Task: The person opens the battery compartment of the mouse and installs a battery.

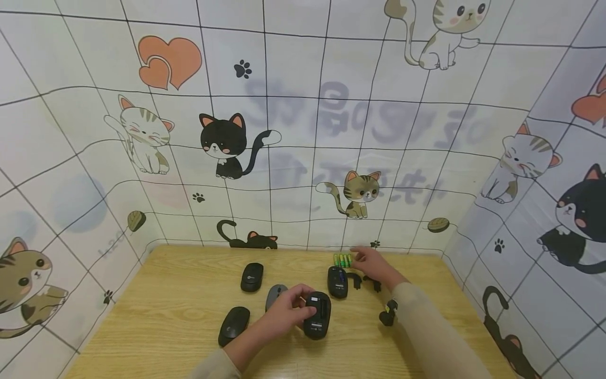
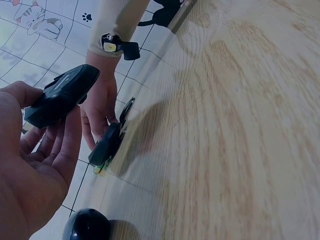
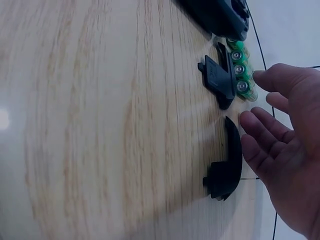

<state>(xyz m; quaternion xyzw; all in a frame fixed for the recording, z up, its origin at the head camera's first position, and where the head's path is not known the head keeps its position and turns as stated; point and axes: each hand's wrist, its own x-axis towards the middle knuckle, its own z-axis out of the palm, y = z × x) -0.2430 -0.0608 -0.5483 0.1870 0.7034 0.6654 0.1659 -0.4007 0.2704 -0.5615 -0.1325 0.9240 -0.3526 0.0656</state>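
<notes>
My left hand [image 1: 286, 311] grips a black computer mouse [image 1: 318, 321], raised over the table with its underside and open battery slot facing up. In the left wrist view, thumb and fingers pinch this mouse [image 2: 65, 95] along its sides. At the back of the table, my right hand [image 1: 374, 263] reaches to a row of several green batteries [image 1: 343, 260]. Its thumb tip is right at the end of the row, fingers loosely bent, in the right wrist view. Two black battery covers [image 3: 219, 80] lie beside that hand [image 3: 290, 130]. A second black mouse [image 1: 337, 282] rests underside up by the batteries.
Two black mice stand to the left, one at the back [image 1: 252, 277] and one nearer [image 1: 234, 325]. A grey mouse [image 1: 275, 295] is partly hidden behind my left hand. A cat-patterned cloth wall [image 1: 293, 221] borders the wooden table [image 1: 165, 310].
</notes>
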